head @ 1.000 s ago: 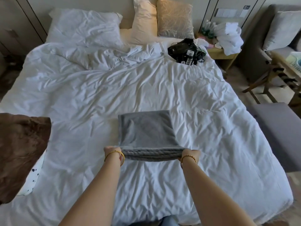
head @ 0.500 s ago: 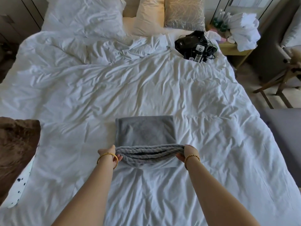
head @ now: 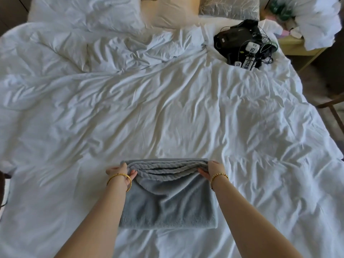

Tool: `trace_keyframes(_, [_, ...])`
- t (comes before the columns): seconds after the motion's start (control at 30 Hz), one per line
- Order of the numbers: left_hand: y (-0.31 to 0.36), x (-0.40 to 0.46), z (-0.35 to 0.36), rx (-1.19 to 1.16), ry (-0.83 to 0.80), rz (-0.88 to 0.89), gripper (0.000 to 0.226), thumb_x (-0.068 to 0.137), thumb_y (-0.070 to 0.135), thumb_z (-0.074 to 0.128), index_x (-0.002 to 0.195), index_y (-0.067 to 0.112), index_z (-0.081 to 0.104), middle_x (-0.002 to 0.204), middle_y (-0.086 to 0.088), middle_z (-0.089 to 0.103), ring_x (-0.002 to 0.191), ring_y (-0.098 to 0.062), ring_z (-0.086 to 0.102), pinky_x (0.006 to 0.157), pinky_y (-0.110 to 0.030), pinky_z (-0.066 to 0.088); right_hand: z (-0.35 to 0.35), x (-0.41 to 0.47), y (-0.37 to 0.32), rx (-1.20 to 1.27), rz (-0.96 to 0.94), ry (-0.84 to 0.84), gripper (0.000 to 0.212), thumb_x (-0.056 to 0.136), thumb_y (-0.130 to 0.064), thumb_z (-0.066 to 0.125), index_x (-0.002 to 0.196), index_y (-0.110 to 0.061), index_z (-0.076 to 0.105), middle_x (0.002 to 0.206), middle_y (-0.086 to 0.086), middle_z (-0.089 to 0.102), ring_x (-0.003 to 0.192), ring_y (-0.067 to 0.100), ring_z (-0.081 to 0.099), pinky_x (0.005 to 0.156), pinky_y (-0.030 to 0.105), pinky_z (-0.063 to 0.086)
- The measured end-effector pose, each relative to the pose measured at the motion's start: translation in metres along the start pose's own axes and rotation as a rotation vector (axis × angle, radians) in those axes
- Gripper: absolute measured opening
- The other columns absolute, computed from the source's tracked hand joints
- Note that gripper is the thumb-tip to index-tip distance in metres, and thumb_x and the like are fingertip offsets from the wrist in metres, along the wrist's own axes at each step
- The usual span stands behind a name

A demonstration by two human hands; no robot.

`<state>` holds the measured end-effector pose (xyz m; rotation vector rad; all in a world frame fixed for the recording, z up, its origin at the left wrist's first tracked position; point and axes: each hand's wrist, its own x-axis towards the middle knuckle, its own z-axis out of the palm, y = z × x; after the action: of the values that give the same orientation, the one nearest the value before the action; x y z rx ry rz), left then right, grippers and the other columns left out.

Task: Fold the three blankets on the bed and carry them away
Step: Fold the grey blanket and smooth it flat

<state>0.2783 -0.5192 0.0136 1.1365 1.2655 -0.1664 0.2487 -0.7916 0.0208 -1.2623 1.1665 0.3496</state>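
head view: a folded grey blanket (head: pixel 167 205) lies on the white duvet (head: pixel 167 118) near the bed's near edge, about midway along it. the left hand (head: pixel 121 171) pinches the left end of the blanket's bunched far edge, thumb on top and fingers curled beneath. the right hand (head: pixel 212 169) grips the right end the same way. a black bag with cables (head: pixel 242 41) sits near the bed's far right corner, pillows (head: pixel 83 12) along the far edge.

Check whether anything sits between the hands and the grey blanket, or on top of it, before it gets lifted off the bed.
Nothing visible does. The left hand and right hand already grip the grey blanket at its far corners, and nothing lies on it. The black bag is far off, by the pillows.
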Motion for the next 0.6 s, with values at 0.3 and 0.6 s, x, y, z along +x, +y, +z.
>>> trace_keyframes(0.3, [-0.055,-0.011,0.000,1.133,-0.098,1.269,0.045,0.062,-0.008,0.067,0.105,0.003,0.062,0.099,-0.019,0.062,0.090,-0.038,0.059,0.078,-0.042,0.051,0.028,-0.005,0.065,-0.675,-0.830,0.223,0.055,0.079,0.010,0.048,0.131,-0.009,0.049,0.134,0.014,0.046,0.124,0.028,0.045,0.101,0.035,0.040])
trace_keyframes(0.6, [-0.090,0.035,0.027,1.978,-0.486,1.115,0.057,0.098,0.044,0.021,0.148,0.032,-0.006,0.158,0.004,-0.010,0.145,-0.018,-0.011,0.115,-0.045,-0.009,0.034,0.046,0.093,-1.529,-0.764,0.011,0.055,0.100,-0.035,0.022,0.150,-0.022,0.003,0.157,-0.010,0.001,0.145,0.019,-0.005,0.115,0.049,-0.006])
